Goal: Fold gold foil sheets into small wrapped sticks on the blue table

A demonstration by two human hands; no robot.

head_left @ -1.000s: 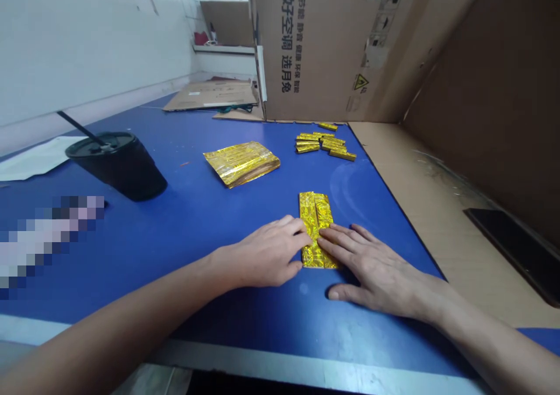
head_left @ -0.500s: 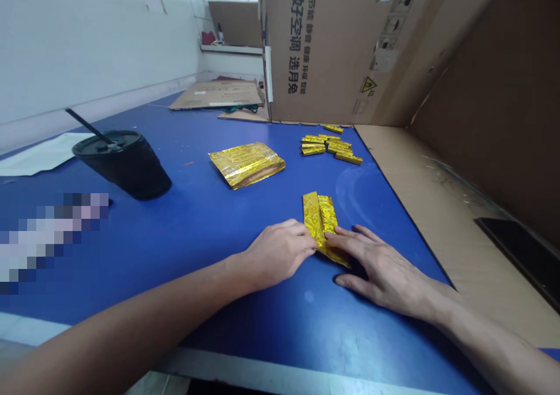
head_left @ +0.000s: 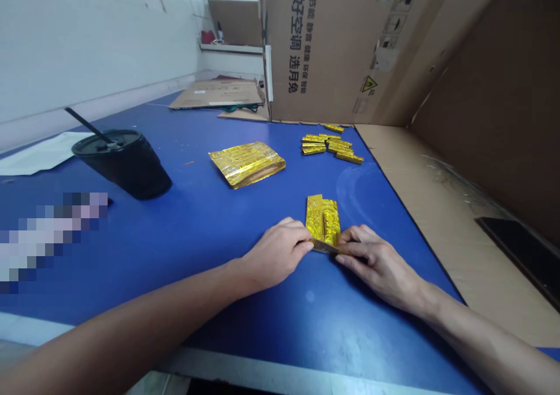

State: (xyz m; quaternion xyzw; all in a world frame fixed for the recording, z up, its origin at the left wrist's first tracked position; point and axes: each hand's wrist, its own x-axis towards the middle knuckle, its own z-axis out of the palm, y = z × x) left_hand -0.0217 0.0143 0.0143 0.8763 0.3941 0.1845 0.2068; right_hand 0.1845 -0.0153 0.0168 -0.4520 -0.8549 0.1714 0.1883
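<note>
A sheet of shiny gold foil paper (head_left: 314,217), its sides folded inward along the length, lies on the blue table between my hands. My left hand (head_left: 280,249) pinches the near left corner of it. At the near right corner, my right hand (head_left: 376,264) grips the same sheet between thumb and fingers. The near edge is lifted and shows its duller, darker underside. Farther off rests a stack of flat gold foil sheets (head_left: 247,164). Several small folded gold foil strips (head_left: 339,146) are heaped beyond the sheet, by the cardboard.
A black tumbler (head_left: 126,167) with a straw stands on the left, near a pale sheet (head_left: 39,153). A large cardboard box (head_left: 332,45) walls off the back and right. Flat cardboard (head_left: 219,94) lies at the far end of the blue table (head_left: 210,226).
My right hand's spread fingers have closed on the near right corner. The near edge of the foil sheet has turned up, and the sheet has shifted slightly right.
</note>
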